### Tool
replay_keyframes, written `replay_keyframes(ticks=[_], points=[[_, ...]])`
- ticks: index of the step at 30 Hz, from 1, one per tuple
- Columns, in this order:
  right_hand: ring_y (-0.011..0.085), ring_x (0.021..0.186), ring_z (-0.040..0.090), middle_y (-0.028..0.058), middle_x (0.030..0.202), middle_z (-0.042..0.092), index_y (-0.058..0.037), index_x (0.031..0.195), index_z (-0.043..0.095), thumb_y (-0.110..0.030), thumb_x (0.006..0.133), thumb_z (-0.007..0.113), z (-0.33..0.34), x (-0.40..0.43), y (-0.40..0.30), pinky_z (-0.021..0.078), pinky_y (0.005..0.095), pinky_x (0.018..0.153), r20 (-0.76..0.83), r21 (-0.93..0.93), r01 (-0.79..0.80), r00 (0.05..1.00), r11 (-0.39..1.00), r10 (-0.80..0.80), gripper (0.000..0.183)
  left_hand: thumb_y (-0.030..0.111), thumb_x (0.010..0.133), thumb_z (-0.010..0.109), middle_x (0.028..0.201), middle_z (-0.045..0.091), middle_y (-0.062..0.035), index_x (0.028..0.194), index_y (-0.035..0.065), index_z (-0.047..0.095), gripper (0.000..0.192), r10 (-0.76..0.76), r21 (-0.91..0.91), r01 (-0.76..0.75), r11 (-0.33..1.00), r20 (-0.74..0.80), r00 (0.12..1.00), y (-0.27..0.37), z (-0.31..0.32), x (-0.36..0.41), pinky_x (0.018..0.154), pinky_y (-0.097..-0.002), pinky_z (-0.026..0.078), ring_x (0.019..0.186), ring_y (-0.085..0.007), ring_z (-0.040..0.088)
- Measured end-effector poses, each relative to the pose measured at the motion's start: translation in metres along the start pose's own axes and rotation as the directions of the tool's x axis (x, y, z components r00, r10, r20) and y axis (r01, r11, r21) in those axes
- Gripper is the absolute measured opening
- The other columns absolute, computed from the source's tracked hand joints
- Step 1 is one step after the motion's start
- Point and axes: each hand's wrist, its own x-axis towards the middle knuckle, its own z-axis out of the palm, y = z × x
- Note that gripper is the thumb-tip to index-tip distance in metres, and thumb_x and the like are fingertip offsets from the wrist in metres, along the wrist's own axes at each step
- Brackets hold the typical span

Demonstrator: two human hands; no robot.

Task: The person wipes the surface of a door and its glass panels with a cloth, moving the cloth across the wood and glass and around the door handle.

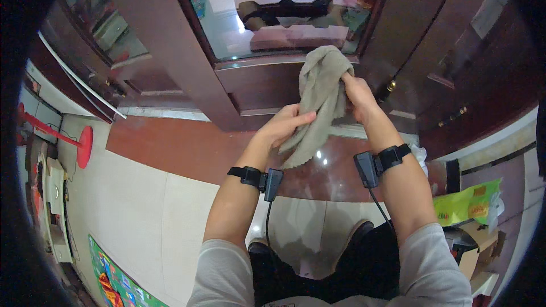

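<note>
A grey-beige cloth (322, 94) hangs bunched between my two hands, in front of a dark reddish-brown wooden door with a glass pane (281, 17). My left hand (288, 125) grips the cloth's lower left side, thumb on top. My right hand (359, 96) pinches its upper right edge; some of those fingers are hidden behind the cloth. The cloth overlaps the pane's lower edge in this view; whether it touches the door cannot be told. Both wrists wear black straps with small cabled devices.
Door handles (390, 87) stand at the right. A red round-based stand (85, 147) and a drawer cabinet (55, 192) are at the left. A colourful mat (119, 279) lies lower left. A green package (467, 204) and cardboard box (482, 238) sit at the right.
</note>
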Motion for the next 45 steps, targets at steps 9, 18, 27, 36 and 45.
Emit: replay_keyframes(ticks=[9, 18, 27, 36, 45], points=[[0.0242, 0.096, 0.068, 0.0086, 0.104, 0.069, -0.0026, 0.117, 0.063, -0.006, 0.07, 0.083, -0.085, 0.036, 0.062, 0.0568, 0.0396, 0.08, 0.313, -0.154, -0.12, 0.935, 0.981, 0.164, 0.051, 0.017, 0.084, 0.081, 0.117, 0.068, -0.0108, 0.125, -0.0025, 0.061, 0.049, -0.06, 0.308, 0.131, 0.942, -0.231, 0.971, -0.024, -0.034, -0.007, 0.093, -0.0337, 0.05, 0.105, -0.0184, 0.064], [0.0162, 0.08, 0.06, 0.0021, 0.092, 0.064, -0.011, 0.108, 0.06, -0.01, 0.08, 0.079, -0.103, 0.047, 0.081, 0.0449, 0.0329, 0.064, 0.256, -0.221, -0.079, 0.957, 0.972, 0.137, 0.034, 0.013, 0.09, 0.075, 0.105, 0.069, -0.0104, 0.125, 0.002, 0.052, 0.043, 0.084, 0.121, -0.028, 0.992, -0.486, 0.87, -0.031, -0.045, -0.002, 0.079, -0.0329, 0.058, 0.091, -0.0197, 0.069], [0.0183, 0.087, 0.059, 0.0024, 0.092, 0.062, -0.0126, 0.101, 0.058, -0.013, 0.088, 0.075, -0.093, 0.046, 0.089, 0.0495, 0.0377, 0.077, 0.232, -0.074, -0.102, 0.966, 0.992, 0.116, 0.021, 0.014, 0.09, 0.073, 0.092, 0.071, -0.0056, 0.119, 0.0025, 0.066, 0.031, 0.234, 0.538, 0.148, 0.829, -0.576, 0.784, -0.044, -0.075, -0.008, 0.072, -0.0276, 0.052, 0.082, -0.0108, 0.064], [0.0155, 0.087, 0.06, 0.0029, 0.097, 0.064, -0.007, 0.115, 0.065, 0.006, 0.071, 0.08, -0.12, 0.028, 0.081, 0.05, 0.0318, 0.079, 0.369, -0.278, 0.113, 0.929, 0.954, -0.002, 0.048, -0.003, 0.086, 0.072, 0.106, 0.073, -0.0106, 0.123, 0.0, 0.066, 0.037, 0.16, 0.25, -0.025, 0.968, -0.539, 0.827, -0.019, -0.051, -0.016, 0.08, -0.0289, 0.058, 0.09, -0.0172, 0.069], [0.0199, 0.073, 0.067, 0.0098, 0.077, 0.072, -0.0025, 0.083, 0.075, -0.004, 0.073, 0.078, -0.125, 0.052, 0.11, 0.0543, 0.0365, 0.073, 0.207, -0.699, 0.241, 0.969, 0.674, -0.131, 0.011, -0.011, 0.075, 0.076, 0.109, 0.072, -0.0118, 0.13, 0.0015, 0.063, 0.057, 0.122, 0.52, 0.131, 0.844, -0.424, 0.897, -0.022, -0.057, -0.019, 0.086, -0.0319, 0.057, 0.098, -0.0212, 0.069]])
